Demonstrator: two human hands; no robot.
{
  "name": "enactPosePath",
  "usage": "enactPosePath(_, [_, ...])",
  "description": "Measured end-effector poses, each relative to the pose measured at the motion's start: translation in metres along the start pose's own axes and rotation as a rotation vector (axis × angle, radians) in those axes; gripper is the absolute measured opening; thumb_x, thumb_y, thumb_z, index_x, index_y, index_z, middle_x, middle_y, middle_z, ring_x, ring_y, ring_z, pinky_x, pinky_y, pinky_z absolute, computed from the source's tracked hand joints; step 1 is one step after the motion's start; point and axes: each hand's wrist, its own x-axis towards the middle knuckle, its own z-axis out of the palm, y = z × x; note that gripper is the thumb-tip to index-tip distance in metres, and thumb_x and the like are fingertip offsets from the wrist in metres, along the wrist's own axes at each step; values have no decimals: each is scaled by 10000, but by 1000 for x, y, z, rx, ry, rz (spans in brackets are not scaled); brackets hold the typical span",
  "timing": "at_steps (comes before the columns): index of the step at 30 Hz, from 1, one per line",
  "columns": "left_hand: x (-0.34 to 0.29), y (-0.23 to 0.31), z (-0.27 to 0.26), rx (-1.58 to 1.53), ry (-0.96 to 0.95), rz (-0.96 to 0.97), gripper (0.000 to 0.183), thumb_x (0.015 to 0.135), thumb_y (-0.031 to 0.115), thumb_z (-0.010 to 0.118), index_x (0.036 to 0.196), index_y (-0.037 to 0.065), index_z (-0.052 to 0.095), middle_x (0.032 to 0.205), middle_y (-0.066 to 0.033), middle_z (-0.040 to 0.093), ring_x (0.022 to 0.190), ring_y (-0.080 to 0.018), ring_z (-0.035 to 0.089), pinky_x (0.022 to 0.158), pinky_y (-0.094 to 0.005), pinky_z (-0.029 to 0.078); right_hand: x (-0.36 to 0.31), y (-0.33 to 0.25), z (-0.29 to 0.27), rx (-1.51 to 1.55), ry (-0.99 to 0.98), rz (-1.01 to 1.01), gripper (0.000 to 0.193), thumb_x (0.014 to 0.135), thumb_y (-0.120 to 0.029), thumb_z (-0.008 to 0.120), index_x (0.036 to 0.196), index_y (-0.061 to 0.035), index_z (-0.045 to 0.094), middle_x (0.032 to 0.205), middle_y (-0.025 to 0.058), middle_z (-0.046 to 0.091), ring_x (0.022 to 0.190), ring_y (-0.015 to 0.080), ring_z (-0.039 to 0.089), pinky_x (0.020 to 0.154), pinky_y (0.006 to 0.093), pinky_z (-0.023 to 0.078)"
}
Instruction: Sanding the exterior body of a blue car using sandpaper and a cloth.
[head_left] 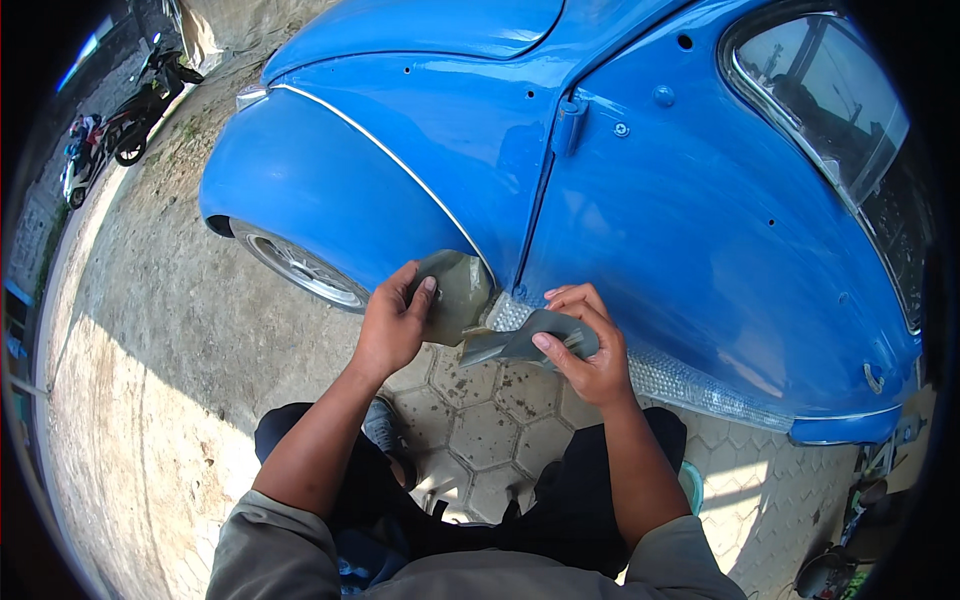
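Note:
My left hand pinches a flat, dark grey-green sheet that looks like sandpaper, thumb on top. A creased, folded piece of the same material is gripped by my right hand, between thumb and fingers. The two pieces meet between my hands; whether they are joined there I cannot tell. Both hands are held above the paving, in front of a blue car, near the lower front corner of its door. Behind the right hand runs a silvery textured running board.
The car's front wheel stands at the left under the rounded fender. Hexagonal paving lies beneath me, with bare ground farther left. A pale green rim shows beside my right leg. Motorbikes are parked at the far left.

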Motion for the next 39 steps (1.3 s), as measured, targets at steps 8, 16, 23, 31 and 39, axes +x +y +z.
enactPosePath(8, [-4,-3,5,-109,-20,-37,440,1333,228,621,1634,-89,671,1384,-73,821,1280,-106,710,1155,-327,577,-5,7,2,268,145,328,248,1137,-202,948,1226,-18,808,1095,-14,751,1024,77,704,932,304,571])
enactPosePath(16, [-8,-6,14,-153,-31,-86,403,1335,184,586,1624,-82,671,1434,-109,820,1346,-122,702,1215,-341,554,-7,17,5,383,150,405,230,1198,-252,869,1269,-49,787,1134,-22,777,1057,77,680,968,301,547])
enactPosePath(23, [-18,2,28,-360,-81,-252,505,1338,259,590,1765,-10,616,1565,-85,790,1438,-126,696,1280,-324,520,-11,28,36,487,212,385,343,1245,-264,794,1493,-36,728,1310,7,773,1232,112,700,1107,333,556])
enactPosePath(31, [-29,18,38,-794,-81,-351,590,1331,317,590,1849,45,513,1736,-86,692,1555,-201,676,1326,-386,523,-13,38,56,497,253,367,301,1277,-260,749,1477,-50,670,1266,-3,735,1173,91,659,1083,333,545])
enactPosePath(39, [-29,19,39,-477,-54,-197,547,1308,104,636,1837,30,518,1697,-97,711,1553,-154,634,1334,-364,496,-10,33,67,312,159,481,286,1271,-289,774,1424,-52,730,1204,-11,771,1093,74,670,988,314,549])
